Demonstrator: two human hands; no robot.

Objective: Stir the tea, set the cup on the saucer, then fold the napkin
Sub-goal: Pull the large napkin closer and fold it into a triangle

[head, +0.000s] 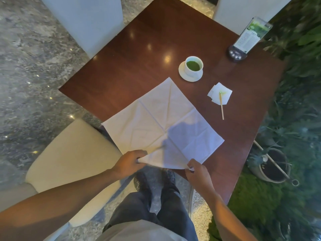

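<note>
A large white cloth napkin (156,119) lies spread flat and creased on the dark wooden table (139,49). My left hand (129,163) pinches its near edge on the left. A short way to the right, my right hand (198,173) pinches the same edge, so the near corner is lifted slightly. Beyond the napkin, a white cup of green tea (193,66) stands on a white saucer (182,73). A wooden stirring stick (221,106) rests with its green-stained tip on a small paper tissue (219,93) to the right.
A menu stand on a black base (237,54) occupies the table's far right corner. White chairs (86,20) stand at the far side and a cream chair (69,153) at my left. Potted plants (271,164) line the table's right edge.
</note>
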